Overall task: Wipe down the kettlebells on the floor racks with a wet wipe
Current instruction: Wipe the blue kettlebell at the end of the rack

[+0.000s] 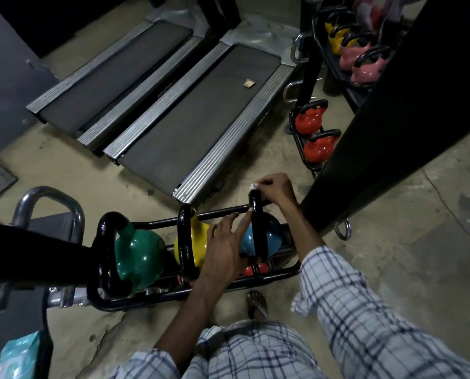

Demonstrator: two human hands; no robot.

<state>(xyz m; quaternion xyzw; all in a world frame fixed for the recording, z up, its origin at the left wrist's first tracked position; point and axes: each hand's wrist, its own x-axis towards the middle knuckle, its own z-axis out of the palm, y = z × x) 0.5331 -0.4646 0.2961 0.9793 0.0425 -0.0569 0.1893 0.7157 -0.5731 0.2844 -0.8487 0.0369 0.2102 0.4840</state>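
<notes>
One view, head-worn and wide-angle. It looks forward and steeply down from above the person's checked shirt [255,351], which fills the lower right of the frame. The floor rack [157,223] lies near, lower centre; the treadmills [201,110] lie farther off, upper centre. Straight lines bow toward the edges.

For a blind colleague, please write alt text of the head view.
The right hand holds a wet wipe on the handle of a blue kettlebell in a floor rack; the left hand touches it. A yellow kettlebell and a green kettlebell stand beside it.
</notes>
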